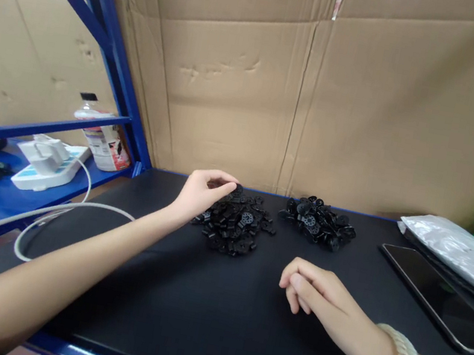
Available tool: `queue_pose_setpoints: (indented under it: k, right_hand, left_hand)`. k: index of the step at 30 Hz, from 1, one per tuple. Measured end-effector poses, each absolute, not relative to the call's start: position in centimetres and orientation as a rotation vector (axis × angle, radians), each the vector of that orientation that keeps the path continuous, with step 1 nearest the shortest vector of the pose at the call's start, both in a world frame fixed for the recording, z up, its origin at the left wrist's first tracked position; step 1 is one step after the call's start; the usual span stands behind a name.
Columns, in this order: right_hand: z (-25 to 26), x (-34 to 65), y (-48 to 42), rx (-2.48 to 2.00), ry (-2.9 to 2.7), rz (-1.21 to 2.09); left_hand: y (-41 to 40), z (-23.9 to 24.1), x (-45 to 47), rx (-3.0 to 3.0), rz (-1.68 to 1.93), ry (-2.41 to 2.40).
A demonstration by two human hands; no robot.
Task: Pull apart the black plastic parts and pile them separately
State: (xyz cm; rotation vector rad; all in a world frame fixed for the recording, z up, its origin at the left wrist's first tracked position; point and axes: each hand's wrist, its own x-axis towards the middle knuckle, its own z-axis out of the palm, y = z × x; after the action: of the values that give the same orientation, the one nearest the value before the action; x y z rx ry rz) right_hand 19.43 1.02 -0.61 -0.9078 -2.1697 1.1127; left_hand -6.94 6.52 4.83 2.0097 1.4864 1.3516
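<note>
My left hand [206, 193] reaches over the top of a heap of small black plastic parts [235, 223]. Its thumb and forefinger are closed in a pinch on one black round plastic part [238, 190] at the heap's upper edge. Several parts in the heap have round discs with holes. My right hand [313, 289] hovers over or rests on the black tabletop [204, 312], nearer to me, with its fingers curled and pressed together. Anything inside those fingers is hidden. A second, smaller heap of black plastic parts [321, 222] lies beyond my right hand.
A dark tablet-like device [445, 300] and a silvery plastic bag [458, 247] lie at the right. On the left, a blue metal frame [113, 70] borders the table, with a white power strip [53, 166], a bottle [104, 139] and a white cable [76, 207]. Cardboard [234, 91] stands behind.
</note>
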Motion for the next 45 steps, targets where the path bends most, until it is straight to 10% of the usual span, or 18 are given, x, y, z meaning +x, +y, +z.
queue_pose_setpoints:
  k: [18,30,45]
  right_hand:
    - [-0.5,19.5,1.0,-0.858,-2.242,1.089]
    - [3.3,25.8,7.5,-1.239,-2.161,0.070]
    - [2.0,29.1,11.1,-1.280,-2.237,-0.020]
  left_hand:
    - [5.5,1.9,-5.9,2.678,0.899,1.346]
    - [-0.3,0.2,-0.9,2.622,0.563,0.560]
    - [0.4,-0.2,-0.8,2.478,0.621,0.625]
